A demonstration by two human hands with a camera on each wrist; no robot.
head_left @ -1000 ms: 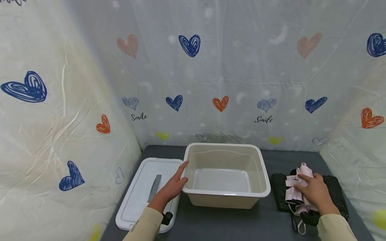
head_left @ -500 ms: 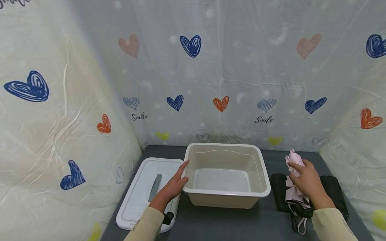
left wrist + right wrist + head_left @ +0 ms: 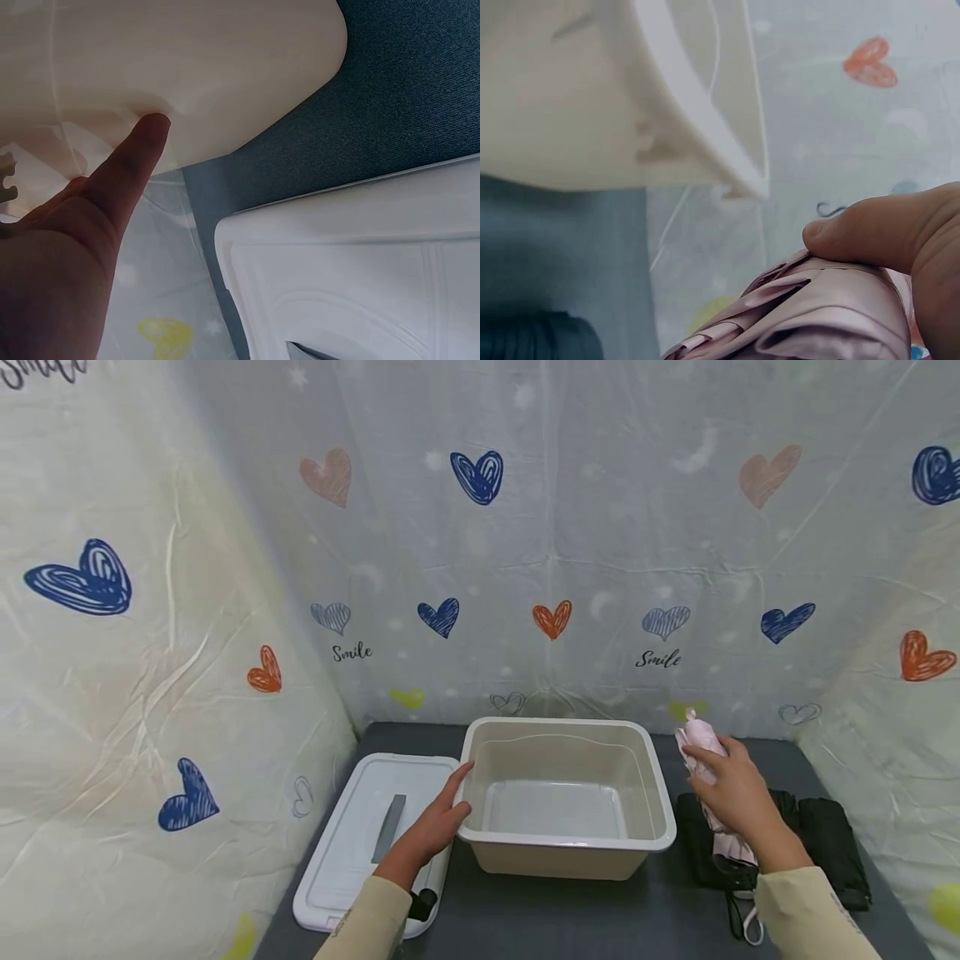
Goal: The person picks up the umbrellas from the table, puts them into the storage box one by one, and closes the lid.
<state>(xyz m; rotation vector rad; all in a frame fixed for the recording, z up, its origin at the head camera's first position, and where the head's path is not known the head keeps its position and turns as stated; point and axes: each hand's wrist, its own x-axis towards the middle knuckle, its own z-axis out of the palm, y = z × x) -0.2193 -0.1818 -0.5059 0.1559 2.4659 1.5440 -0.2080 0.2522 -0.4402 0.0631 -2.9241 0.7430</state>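
A pink folded umbrella (image 3: 702, 737) is in my right hand (image 3: 735, 789), gripped round its middle and held above the dark bundles at the right. In the right wrist view the thumb lies along the pleated pink cloth (image 3: 832, 300), close to the bin's corner. My left hand (image 3: 431, 827) holds the left rim of a beige plastic storage bin (image 3: 562, 860). The left wrist view shows a finger pressed to the bin's outer wall (image 3: 225, 67). Nothing lies inside the bin.
A white lid (image 3: 345, 860) with a grey handle lies flat left of the bin. Black folded umbrellas (image 3: 832, 852) lie at the right, a pale strap loop (image 3: 752, 927) beside them. A heart-printed curtain (image 3: 555, 527) encloses the grey table (image 3: 525, 918).
The right hand has lifted the pink umbrella off the black ones and carried it up and left toward the bin. The left hand stays at the rim.
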